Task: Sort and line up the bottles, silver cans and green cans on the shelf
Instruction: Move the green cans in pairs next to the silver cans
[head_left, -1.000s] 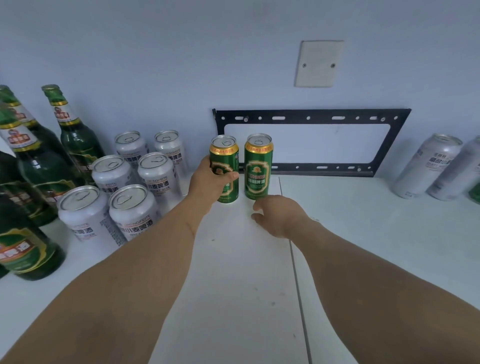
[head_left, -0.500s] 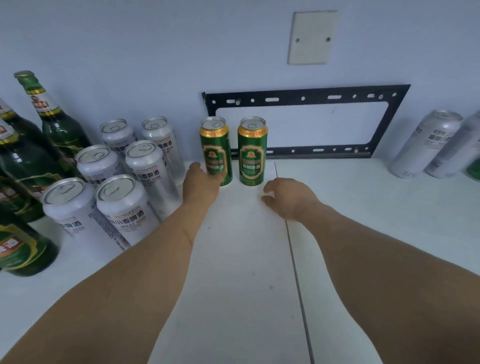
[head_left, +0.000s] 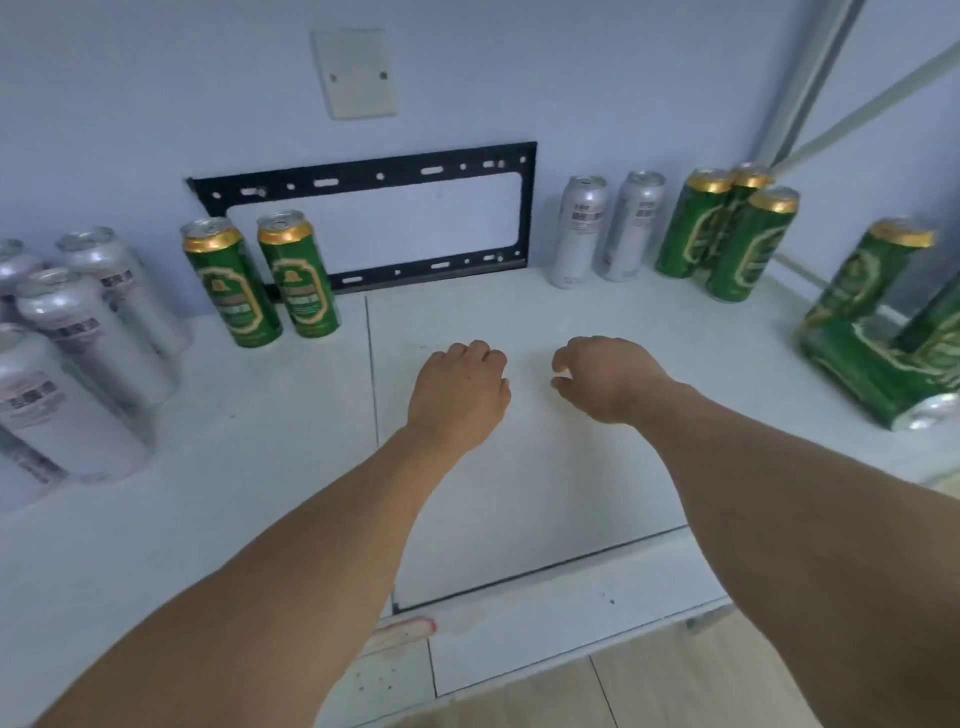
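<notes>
1. Shelf (head_left: 291, 467) surface is flat, white and matte, made of smooth panels with thin dark seams between them; it meets a pale blue wall at the far side.
2. Two green cans (head_left: 260, 280) stand upright side by side at far left-centre, just beside each other; each is a tall glossy cylinder with a gold band under a silver lid.
3. Behind them a black metal bracket (head_left: 363, 176), a flat rectangular frame pierced with slots, is fixed to the wall. A plain cream plate (head_left: 356, 73) sits on the wall above it.
4. Silver cans (head_left: 88, 332) cluster at the left edge, dull brushed cylinders with small dark labels, blurred by motion.
5. Two more silver cans (head_left: 605, 231) stand upright at far right, close together.
6. Right of these, three green cans (head_left: 727, 234) are bunched tightly, touching.
7. At the right edge lies a green pack (head_left: 883, 358) of cans in shiny crinkled wrap, one can upright on it; details are blurred.
8. Left hand (head_left: 460, 392) hovers palm down over the bare middle of the shelf, fingers curled under in a loose fist, holding nothing.
9. Right hand (head_left: 605, 376) hangs just beside it, palm down, fingers bent loosely, also empty.
10. Both bare forearms reach in from the near edge, converging toward the centre.
</notes>
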